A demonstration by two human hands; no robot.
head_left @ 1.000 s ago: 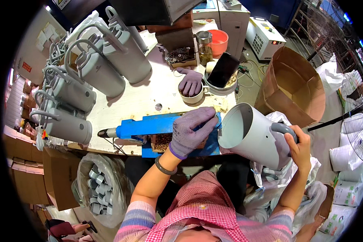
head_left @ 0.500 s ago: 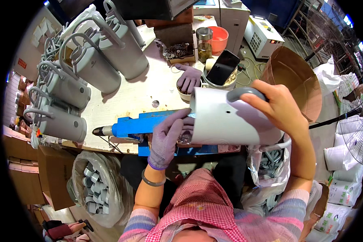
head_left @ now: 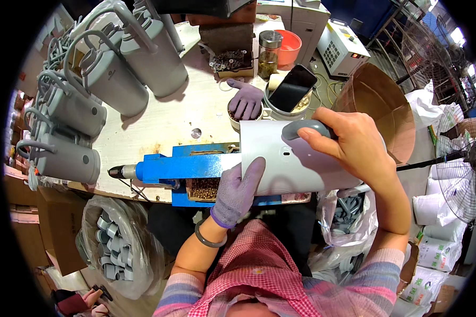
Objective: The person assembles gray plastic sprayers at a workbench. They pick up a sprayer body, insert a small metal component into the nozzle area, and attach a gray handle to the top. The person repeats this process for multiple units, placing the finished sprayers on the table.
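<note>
A light grey watering can point(head_left: 272, 171) lies on its side, its open end slipped over the blue arm point(head_left: 195, 166) of a bench fixture. My bare right hand point(head_left: 349, 142) is closed round the dark grey handle point(head_left: 307, 129) on the can's upper side. My left hand point(head_left: 238, 193), in a thin purple-grey glove, grips the rim of the can's open end; some of its fingertips are hidden. A small dark slot shows in the can's wall near the handle. Below the blue arm sits a tray of small brass-coloured parts point(head_left: 203, 189).
Several grey watering cans point(head_left: 116, 82) stand at the left of the table. Behind the fixture are a cup with a spare glove point(head_left: 246, 100), a phone point(head_left: 293, 87) on a tub, a glass jar point(head_left: 269, 53) and a cardboard box point(head_left: 375, 111). Bags of grey parts point(head_left: 113, 248) flank my legs.
The watering can has moved left onto the blue arm, with my right hand still on its handle. My left hand has shifted from inside the opening to the rim. The view has shifted slightly.
</note>
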